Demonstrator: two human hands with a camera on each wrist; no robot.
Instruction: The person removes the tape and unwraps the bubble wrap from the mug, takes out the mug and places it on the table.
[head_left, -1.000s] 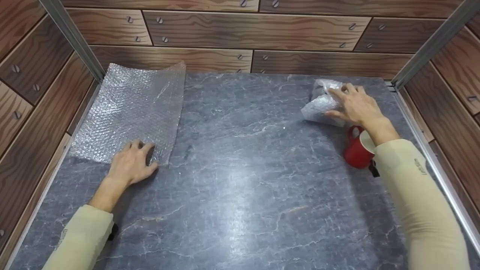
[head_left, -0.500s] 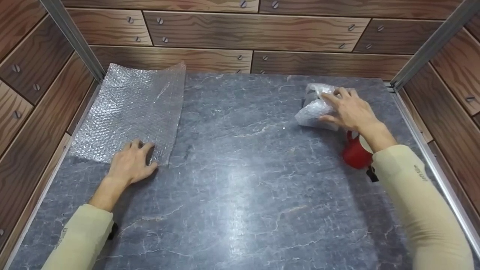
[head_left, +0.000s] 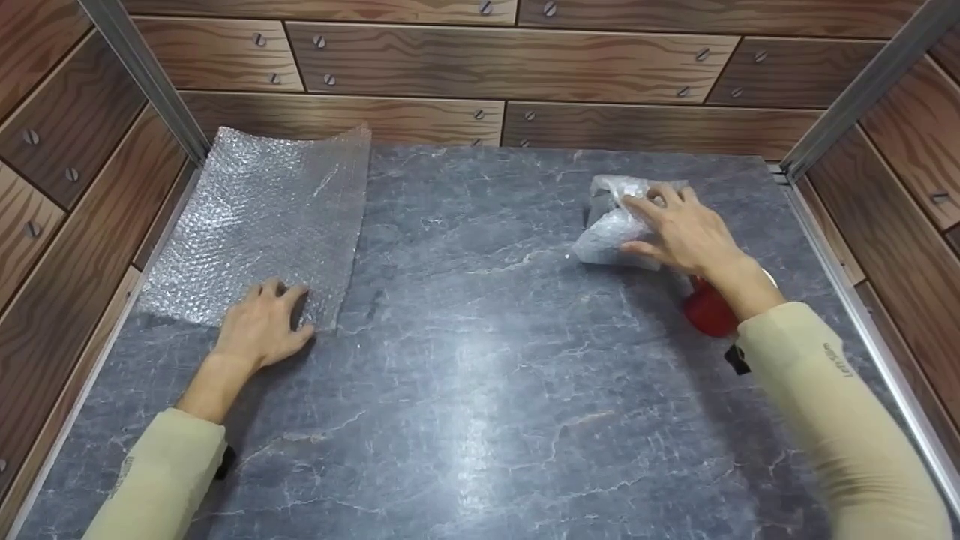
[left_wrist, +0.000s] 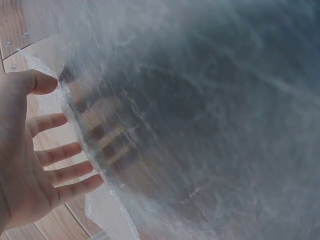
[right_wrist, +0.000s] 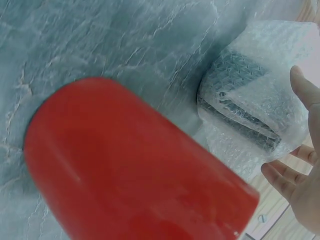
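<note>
Since a second ago the right hand (head_left: 679,232) and the bundle (head_left: 611,229) under it have slid left and nearer along the desk (head_left: 480,360), away from the far right corner. The red mug (head_left: 705,309) sits where it did, but the forearm now covers more of it. The left hand (head_left: 262,330) and the sheet (head_left: 262,221) have not moved.

The desk is a grey, marble-patterned slab with pale veins and a bright glare near its middle. Wood-grain panels (head_left: 510,64) dotted with screw heads close it in at the back and both sides, with metal rails at the corners.

The sheet of bubble wrap lies flat along the far left of the desk, its far edge curling up against the back panel. The bundle, something dark wrapped in bubble wrap (right_wrist: 250,95), lies at the far right, with the mug on its side just beside it, closer in.

Both arms wear pale sleeves and reach forward. The left hand rests palm down on the sheet's near corner, fingers (left_wrist: 55,150) straight and spread, gripping nothing. The right hand lies over the bundle, fingers (head_left: 645,206) stretched across its top and thumb against its near side, pressing rather than closing round it.
</note>
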